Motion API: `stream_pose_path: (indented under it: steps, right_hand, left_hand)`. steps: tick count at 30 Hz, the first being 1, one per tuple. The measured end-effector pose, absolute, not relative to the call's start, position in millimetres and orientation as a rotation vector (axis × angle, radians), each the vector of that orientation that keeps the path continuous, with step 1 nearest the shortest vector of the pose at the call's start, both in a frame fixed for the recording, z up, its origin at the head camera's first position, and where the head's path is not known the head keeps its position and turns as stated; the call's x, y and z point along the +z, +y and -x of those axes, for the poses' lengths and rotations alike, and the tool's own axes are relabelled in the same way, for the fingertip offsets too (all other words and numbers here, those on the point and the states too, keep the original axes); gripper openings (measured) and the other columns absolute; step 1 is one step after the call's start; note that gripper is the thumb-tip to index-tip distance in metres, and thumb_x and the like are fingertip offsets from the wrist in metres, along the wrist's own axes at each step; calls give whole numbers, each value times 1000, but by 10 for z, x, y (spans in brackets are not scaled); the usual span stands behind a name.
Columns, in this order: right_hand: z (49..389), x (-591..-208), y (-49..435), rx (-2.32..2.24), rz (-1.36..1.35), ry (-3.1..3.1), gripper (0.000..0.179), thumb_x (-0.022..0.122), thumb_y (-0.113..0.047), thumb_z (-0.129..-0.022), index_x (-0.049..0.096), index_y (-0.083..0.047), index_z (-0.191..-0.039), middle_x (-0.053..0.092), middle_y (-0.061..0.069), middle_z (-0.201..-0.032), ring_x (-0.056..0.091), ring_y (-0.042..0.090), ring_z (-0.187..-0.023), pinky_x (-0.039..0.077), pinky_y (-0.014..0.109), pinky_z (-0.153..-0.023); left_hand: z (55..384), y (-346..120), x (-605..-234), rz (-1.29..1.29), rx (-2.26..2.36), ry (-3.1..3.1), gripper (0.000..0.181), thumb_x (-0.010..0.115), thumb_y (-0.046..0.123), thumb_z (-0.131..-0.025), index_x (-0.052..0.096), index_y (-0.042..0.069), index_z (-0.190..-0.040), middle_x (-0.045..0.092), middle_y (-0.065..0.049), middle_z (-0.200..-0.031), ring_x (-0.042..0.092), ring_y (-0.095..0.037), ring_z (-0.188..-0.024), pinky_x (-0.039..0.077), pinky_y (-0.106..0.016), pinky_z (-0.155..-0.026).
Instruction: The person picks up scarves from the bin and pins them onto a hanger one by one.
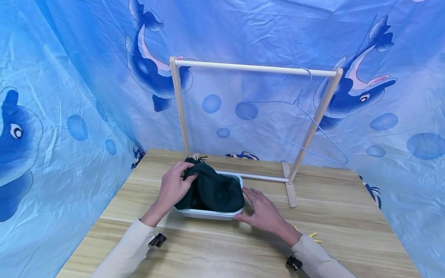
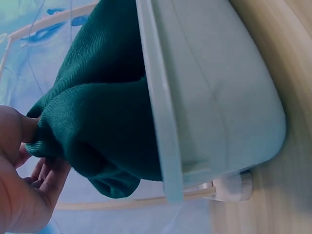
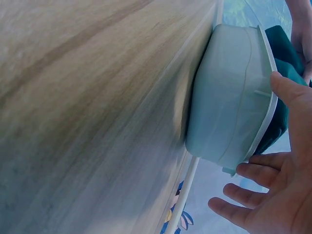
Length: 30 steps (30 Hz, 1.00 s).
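A dark green cloth [image 1: 220,191] lies bunched in a pale plastic basin [image 1: 208,214], partly rising above the rim. Dark strands stick out at its upper left end. My left hand [image 1: 175,183] pinches a fold of the cloth between thumb and fingers, as the left wrist view also shows the hand [image 2: 29,180] at the raised fold [image 2: 63,122]. At the basin's right end is my right hand [image 1: 262,212], its fingers spread and loosely extended. In the right wrist view, the thumb of this hand [image 3: 287,180] touches the basin's rim [image 3: 265,58].
Behind the basin stands a wooden rack [image 1: 253,68] with a white top bar. A thin wire hanger [image 1: 295,102] hangs near its right end. Small yellow pieces [image 1: 314,236] lie beside my right wrist on the wooden table [image 1: 222,255]. A blue dolphin-print curtain [image 1: 243,31] surrounds the table.
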State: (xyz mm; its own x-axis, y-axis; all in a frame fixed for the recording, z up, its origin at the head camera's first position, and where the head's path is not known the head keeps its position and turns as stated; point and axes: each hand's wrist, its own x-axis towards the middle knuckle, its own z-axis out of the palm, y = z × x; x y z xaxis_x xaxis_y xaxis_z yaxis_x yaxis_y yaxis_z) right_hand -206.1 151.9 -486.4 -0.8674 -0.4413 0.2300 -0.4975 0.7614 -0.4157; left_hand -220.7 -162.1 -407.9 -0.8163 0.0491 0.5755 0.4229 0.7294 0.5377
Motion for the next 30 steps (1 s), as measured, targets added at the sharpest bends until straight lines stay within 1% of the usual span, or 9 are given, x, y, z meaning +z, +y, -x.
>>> stream_pose_path:
  steps: [4,8,15,17,22,27,30]
  right_hand:
    - [2059,-4860,1519,719,-763,-2832,104,62,-82,-81,42,-13,-157,48,6,-156,43,31,-145,40,53,-112]
    - [2059,-4861,1518,716,-758,-2831,104,62,-82,-80,41,-14,-157,48,6,-156,43,31,-145,41,53,-112]
    - [2063,-4856,1508,730,-764,-2809,104,64,-80,-80,44,-12,-156,50,7,-154,45,33,-143,42,54,-111]
    - [2062,-4856,1507,727,-760,-2801,103,64,-80,-80,44,-12,-155,51,7,-154,45,32,-143,42,54,-110]
    - [2051,-4847,1517,736,-759,-2792,102,66,-79,-80,44,-13,-155,50,6,-154,45,33,-143,43,55,-110]
    - [2035,-4799,1539,733,-764,-2790,102,67,-78,-80,45,-12,-155,51,7,-154,46,35,-142,41,55,-111]
    - [2010,-4720,1560,726,-766,-2770,99,69,-74,-81,46,-12,-154,51,7,-153,47,34,-142,41,54,-111]
  left_hand:
    - [2184,-1610,-4014,369,-955,-2361,25,81,13,-87,75,9,-111,68,-8,-99,55,-18,-70,46,-38,-66]
    - [2156,-1597,-3941,373,-984,-2345,25,82,13,-88,75,8,-111,67,-8,-97,55,-17,-68,46,-36,-64]
    - [2123,-1607,-3812,369,-1050,-2316,25,80,11,-89,75,8,-113,69,-8,-104,56,-14,-64,45,-32,-61]
    - [2123,-1612,-3774,371,-1070,-2301,25,80,11,-89,75,7,-113,69,-9,-103,56,-14,-63,45,-30,-60]
    - [2131,-1627,-3690,366,-1130,-2272,24,79,10,-90,75,8,-113,68,-7,-100,58,-15,-65,46,-28,-63]
    - [2126,-1634,-3604,358,-1166,-2267,22,78,13,-92,75,9,-114,68,-6,-103,60,-15,-65,47,-27,-62]
    - [2119,-1648,-3564,336,-1191,-2266,22,78,14,-93,75,10,-114,67,-6,-105,60,-15,-65,47,-25,-63]
